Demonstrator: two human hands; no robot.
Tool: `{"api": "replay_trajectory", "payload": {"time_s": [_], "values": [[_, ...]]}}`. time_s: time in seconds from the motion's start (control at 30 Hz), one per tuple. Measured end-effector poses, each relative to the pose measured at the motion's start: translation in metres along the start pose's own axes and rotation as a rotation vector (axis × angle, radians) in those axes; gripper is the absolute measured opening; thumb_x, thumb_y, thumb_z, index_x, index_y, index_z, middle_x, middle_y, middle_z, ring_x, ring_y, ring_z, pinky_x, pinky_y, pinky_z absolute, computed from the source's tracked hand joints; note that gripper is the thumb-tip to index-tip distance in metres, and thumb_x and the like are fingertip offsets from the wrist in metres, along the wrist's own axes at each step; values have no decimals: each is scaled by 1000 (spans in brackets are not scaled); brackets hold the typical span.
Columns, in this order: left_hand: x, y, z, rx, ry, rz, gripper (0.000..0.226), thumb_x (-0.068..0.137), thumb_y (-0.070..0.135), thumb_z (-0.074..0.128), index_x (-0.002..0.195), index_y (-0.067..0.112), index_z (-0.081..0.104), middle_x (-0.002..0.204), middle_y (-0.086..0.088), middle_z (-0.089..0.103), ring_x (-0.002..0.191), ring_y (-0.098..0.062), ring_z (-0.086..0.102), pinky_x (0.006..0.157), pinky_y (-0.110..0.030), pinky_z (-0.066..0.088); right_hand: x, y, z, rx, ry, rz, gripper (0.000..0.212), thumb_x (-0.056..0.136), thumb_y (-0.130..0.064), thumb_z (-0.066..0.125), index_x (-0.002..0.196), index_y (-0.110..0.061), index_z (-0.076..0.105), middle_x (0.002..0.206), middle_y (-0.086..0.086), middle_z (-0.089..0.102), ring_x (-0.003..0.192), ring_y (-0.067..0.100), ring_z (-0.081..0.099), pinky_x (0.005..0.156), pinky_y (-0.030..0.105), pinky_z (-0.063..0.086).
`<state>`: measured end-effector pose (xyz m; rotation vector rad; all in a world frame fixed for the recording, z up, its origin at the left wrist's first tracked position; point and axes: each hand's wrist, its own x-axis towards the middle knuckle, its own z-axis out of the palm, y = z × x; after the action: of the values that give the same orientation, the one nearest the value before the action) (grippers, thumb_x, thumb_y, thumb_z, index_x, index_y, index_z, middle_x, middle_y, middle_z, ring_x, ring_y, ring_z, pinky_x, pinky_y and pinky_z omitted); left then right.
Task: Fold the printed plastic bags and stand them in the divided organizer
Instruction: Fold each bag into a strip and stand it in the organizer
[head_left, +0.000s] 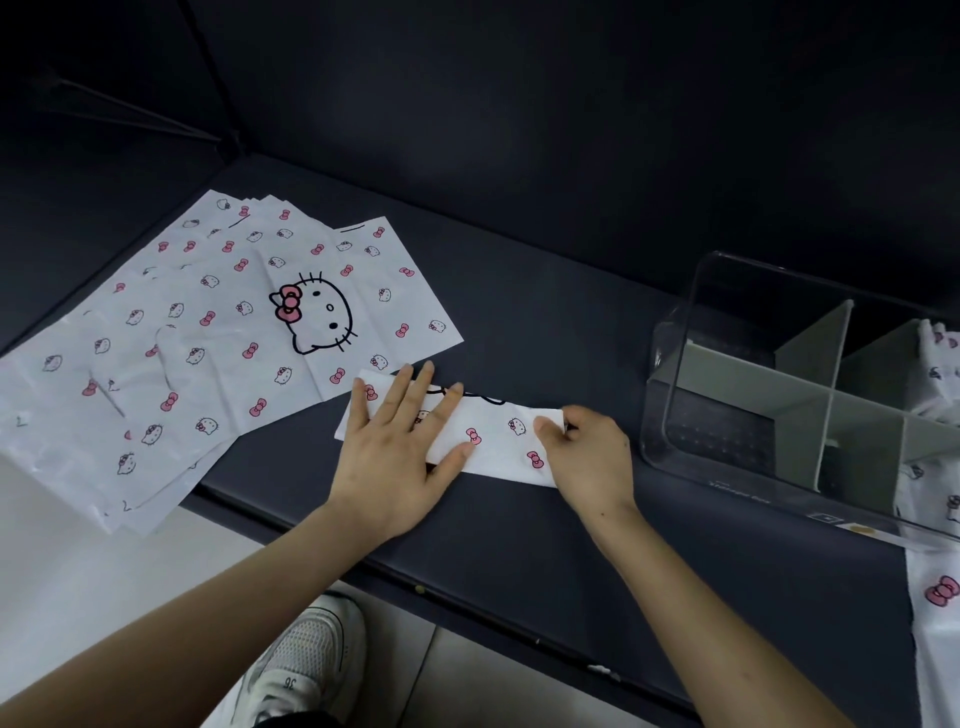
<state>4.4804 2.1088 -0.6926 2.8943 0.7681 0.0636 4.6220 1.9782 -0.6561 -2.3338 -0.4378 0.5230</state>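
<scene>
While my left hand (400, 441) lay flat, fingers spread, pressing the left half of the folded bag (493, 441) to the bench (519, 545), my right hand (587, 457) pinched the strip's right end with curled fingers. Film thin, light, slick; judged it would spring open or slide unless pinned, so best taken at an end edge. Unfolded bags (208, 338) fanned out to the left, one corner just beside the strip. Clear divided organizer (779, 395) stood near, to the right; its tall front wall was the only obstacle I judged. More printed bags (937, 364) at its far-right edge, compartment unclear.
</scene>
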Motion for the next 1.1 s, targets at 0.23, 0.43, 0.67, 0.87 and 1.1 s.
{"api": "replay_trajectory", "payload": {"time_s": [0.23, 0.43, 0.67, 0.87, 1.1], "values": [[1, 2, -1, 3, -4, -9, 71, 89, 69, 18, 147, 31, 33, 156, -8, 26, 146, -22, 17, 114, -52, -1, -18, 2, 17, -587, 373, -640, 39, 78, -9, 55, 116, -10, 66, 105, 10, 67, 90, 32, 64, 74, 39, 52], [2, 2, 0, -10, 20, 9, 69, 90, 68, 23, 144, 30, 40, 153, -11, 33, 143, -25, 26, 114, -55, 7, -20, 19, 35, -728, -24, -669, 51, 98, -30, 26, 137, -8, 50, 143, 6, 49, 133, 25, 45, 107, 48, 21], [6, -1, -5, 18, -58, 28, 76, 83, 73, 5, 151, 39, 9, 161, -2, 1, 148, -16, -6, 117, -52, -6, -30, 46, 6, -744, 31, -535, 52, 98, -31, 25, 142, -8, 42, 147, 3, 44, 136, 21, 41, 111, 47, 17], [10, -7, -12, 25, -114, 105, 77, 79, 74, -1, 149, 41, 0, 160, 1, -8, 147, -14, -12, 117, -48, -12, -24, 34, -8, -559, 115, -545, 48, 90, -32, 38, 121, -5, 64, 114, 7, 68, 102, 28, 64, 85, 40, 50], [19, -21, -9, 30, -110, 301, 74, 86, 76, -1, 148, 36, 5, 160, -2, 4, 147, -16, -3, 117, -47, -7, -12, 9, -17, -354, -160, -171, 29, 85, -25, 64, 113, -17, 60, 104, -1, 61, 96, 20, 57, 75, 28, 40]]}}
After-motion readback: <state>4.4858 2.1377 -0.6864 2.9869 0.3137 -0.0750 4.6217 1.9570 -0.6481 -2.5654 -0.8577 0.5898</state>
